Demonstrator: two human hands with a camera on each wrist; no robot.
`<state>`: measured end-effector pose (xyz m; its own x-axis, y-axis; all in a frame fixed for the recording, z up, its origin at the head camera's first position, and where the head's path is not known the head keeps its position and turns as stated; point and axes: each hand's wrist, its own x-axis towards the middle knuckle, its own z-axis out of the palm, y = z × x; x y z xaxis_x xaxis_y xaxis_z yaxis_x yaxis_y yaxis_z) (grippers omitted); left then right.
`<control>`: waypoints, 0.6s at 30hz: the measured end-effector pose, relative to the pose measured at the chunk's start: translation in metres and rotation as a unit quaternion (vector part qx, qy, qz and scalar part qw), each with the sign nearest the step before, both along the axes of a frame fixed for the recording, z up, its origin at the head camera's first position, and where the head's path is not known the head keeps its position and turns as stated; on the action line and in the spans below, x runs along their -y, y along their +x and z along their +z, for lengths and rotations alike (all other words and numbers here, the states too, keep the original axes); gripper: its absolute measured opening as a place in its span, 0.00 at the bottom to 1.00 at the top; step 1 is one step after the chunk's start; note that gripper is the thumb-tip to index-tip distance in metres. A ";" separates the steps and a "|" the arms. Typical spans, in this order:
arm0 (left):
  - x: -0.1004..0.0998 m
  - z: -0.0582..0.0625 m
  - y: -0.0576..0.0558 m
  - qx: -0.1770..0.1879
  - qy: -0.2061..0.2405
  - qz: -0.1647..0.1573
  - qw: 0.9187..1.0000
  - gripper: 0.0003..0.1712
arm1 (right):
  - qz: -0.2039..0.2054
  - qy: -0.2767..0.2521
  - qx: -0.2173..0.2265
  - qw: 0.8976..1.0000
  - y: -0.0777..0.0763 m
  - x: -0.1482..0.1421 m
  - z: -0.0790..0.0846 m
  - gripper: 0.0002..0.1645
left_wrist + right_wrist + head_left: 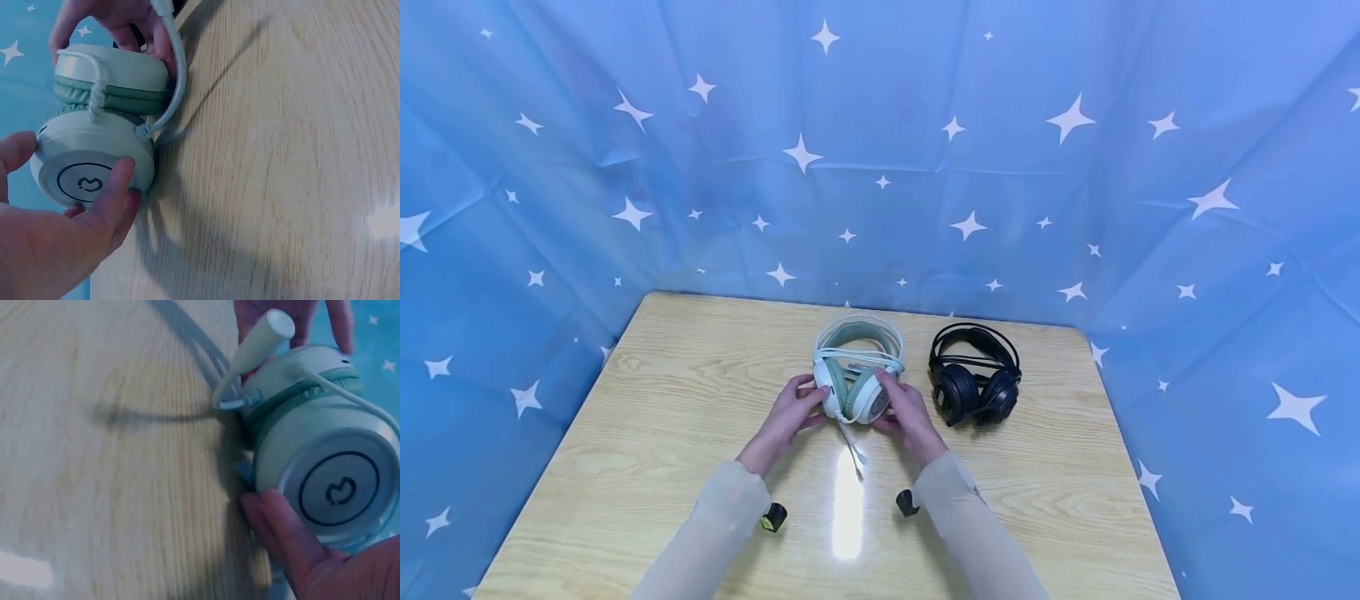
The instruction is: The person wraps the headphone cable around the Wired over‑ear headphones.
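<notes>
A white headset (829,392) with mint-green ear cushions lies near the back middle of the table, its headband arching away from me. My left hand (790,412) grips the left ear cup, thumb on top and fingers at the outer side. Opposite it, my right hand (913,417) holds the right ear cup. In the left wrist view an ear cup (59,153) with a dark ring logo sits between thumb and fingers. The right wrist view shows the microphone (262,340) on its bent boom beside the cups. A white cable crosses the headband, and its plug ends trail toward me.
To the right of the white headset lies a black headset (958,390) with its own microphone. Both stand on a light wooden table (715,367). Blue star-patterned cloth (880,150) hangs behind and on both sides. Small black devices hang at both wrists.
</notes>
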<state>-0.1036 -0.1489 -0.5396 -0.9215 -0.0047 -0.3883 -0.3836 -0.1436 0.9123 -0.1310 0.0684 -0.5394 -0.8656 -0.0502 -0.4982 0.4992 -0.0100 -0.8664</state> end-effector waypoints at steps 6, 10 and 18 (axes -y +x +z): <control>0.000 0.001 0.000 -0.002 0.008 -0.005 1.000 0.40 | 0.004 0.007 0.000 1.000 -0.005 -0.002 -0.001 0.46; -0.001 -0.002 0.000 -0.006 -0.004 -0.007 1.000 0.40 | 0.030 0.018 -0.004 0.999 -0.001 -0.008 -0.003 0.49; 0.005 -0.001 0.010 -0.062 -0.141 -0.021 0.988 0.41 | 0.081 0.054 -0.026 0.995 0.023 -0.015 0.003 0.52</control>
<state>-0.0934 -0.1537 -0.5401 -0.9638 -0.0561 -0.2608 -0.2661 0.1361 0.9543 -0.1076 0.0834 -0.5368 -0.8753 -0.1400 -0.4629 0.4412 0.1610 -0.8829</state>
